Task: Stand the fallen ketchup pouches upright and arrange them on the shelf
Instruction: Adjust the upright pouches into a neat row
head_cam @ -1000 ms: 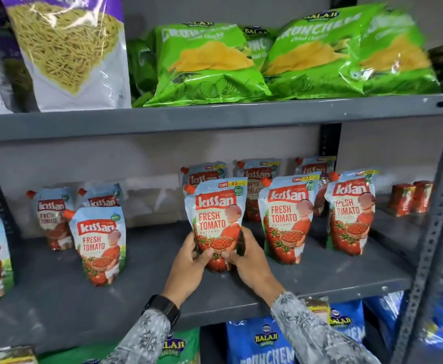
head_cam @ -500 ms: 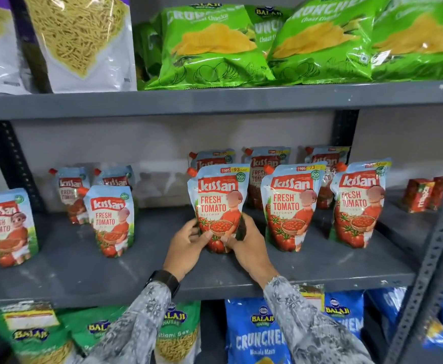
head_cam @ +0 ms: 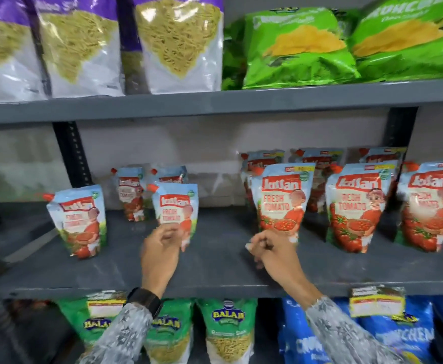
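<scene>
2 hands apart, neither gripping: your left hand (head_cam: 159, 248) is at the upright ketchup pouch (head_cam: 176, 211) mid-shelf (head_cam: 215, 261), nearer than your right hand (head_cam: 273, 248), which is curled empty below another.

Every ketchup pouch in view stands upright on the grey middle shelf (head_cam: 215, 261), each with a pale blue top, a red brand panel, "FRESH TOMATO" lettering and tomato artwork below, plus a red spout at the upper left corner. Toward the left end, one pouch (head_cam: 79, 219) stands nearest the front edge, tilted slightly. Another front pouch (head_cam: 177, 206) stands right of it, with two more (head_cam: 131, 191) (head_cam: 170, 174) behind near the back edge. Toward the right end, three pouches (head_cam: 283, 200) (head_cam: 357, 206) (head_cam: 430, 206) form a front row, side by side. A second row (head_cam: 317, 156) stands behind them, partly hidden.
</scene>
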A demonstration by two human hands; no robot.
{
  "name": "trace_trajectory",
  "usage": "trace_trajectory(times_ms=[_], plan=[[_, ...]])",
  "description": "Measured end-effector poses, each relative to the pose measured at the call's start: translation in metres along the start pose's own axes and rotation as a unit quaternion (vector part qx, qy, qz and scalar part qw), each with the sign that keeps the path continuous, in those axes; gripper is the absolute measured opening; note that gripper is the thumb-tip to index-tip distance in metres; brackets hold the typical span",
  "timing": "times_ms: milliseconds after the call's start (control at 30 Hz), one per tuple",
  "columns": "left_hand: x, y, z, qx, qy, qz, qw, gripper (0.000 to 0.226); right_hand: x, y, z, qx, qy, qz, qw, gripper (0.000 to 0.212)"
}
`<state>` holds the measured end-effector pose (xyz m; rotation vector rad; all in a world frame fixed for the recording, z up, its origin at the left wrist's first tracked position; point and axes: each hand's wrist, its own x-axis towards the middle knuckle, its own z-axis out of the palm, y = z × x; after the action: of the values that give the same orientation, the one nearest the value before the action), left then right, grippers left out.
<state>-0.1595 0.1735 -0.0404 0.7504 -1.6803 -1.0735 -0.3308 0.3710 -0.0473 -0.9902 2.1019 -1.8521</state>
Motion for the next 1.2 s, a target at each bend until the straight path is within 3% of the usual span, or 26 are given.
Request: trace_trajectory(times_ms=[67,100,200,267,333,633,900,1000,1100,1200], plan=[[0.022,-0.011,-0.034,0.031,0.059,0.01,0.998,0.019,0.011,-0.011,0.051,0.013,-0.038,-0.006,0.999,0.023],[0.036,-0.017,-0.047,0.039,0.047,0.003,0.998,0.034,0.018,-0.015,0.075,0.01,-0.048,-0.012,0.999,0.037],[0.069,-0.033,-0.067,-0.012,-0.128,-0.057,0.99,0.077,0.035,-0.027,0.137,0.025,-0.067,-0.009,0.997,0.075],[0.076,-0.037,-0.062,-0.051,-0.234,-0.063,0.969,0.079,0.043,-0.025,0.16,0.036,-0.064,-0.008,0.997,0.075],[0.081,-0.044,-0.057,-0.059,-0.273,-0.044,0.959,0.072,0.046,-0.02,0.179,0.02,-0.042,-0.013,0.999,0.064],[0.096,-0.065,-0.094,-0.045,-0.263,-0.01,0.964,0.052,0.038,-0.028,0.227,0.004,-0.021,-0.005,1.0,0.054],[0.097,-0.067,-0.103,-0.04,-0.264,0.002,0.964,0.053,0.031,-0.036,0.237,-0.002,-0.01,-0.002,1.0,0.061],[0.093,-0.064,-0.113,-0.015,-0.259,0.01,0.966,0.064,0.021,-0.042,0.234,0.01,0.001,0.001,1.0,0.069],[0.088,-0.067,-0.143,0.01,-0.206,0.024,0.978,0.062,0.004,-0.054,0.233,0.019,0.127,-0.013,0.992,0.061],[0.086,-0.075,-0.188,0.006,-0.068,0.046,0.997,0.028,-0.013,-0.069,0.245,0.052,0.192,-0.064,0.978,0.026]])
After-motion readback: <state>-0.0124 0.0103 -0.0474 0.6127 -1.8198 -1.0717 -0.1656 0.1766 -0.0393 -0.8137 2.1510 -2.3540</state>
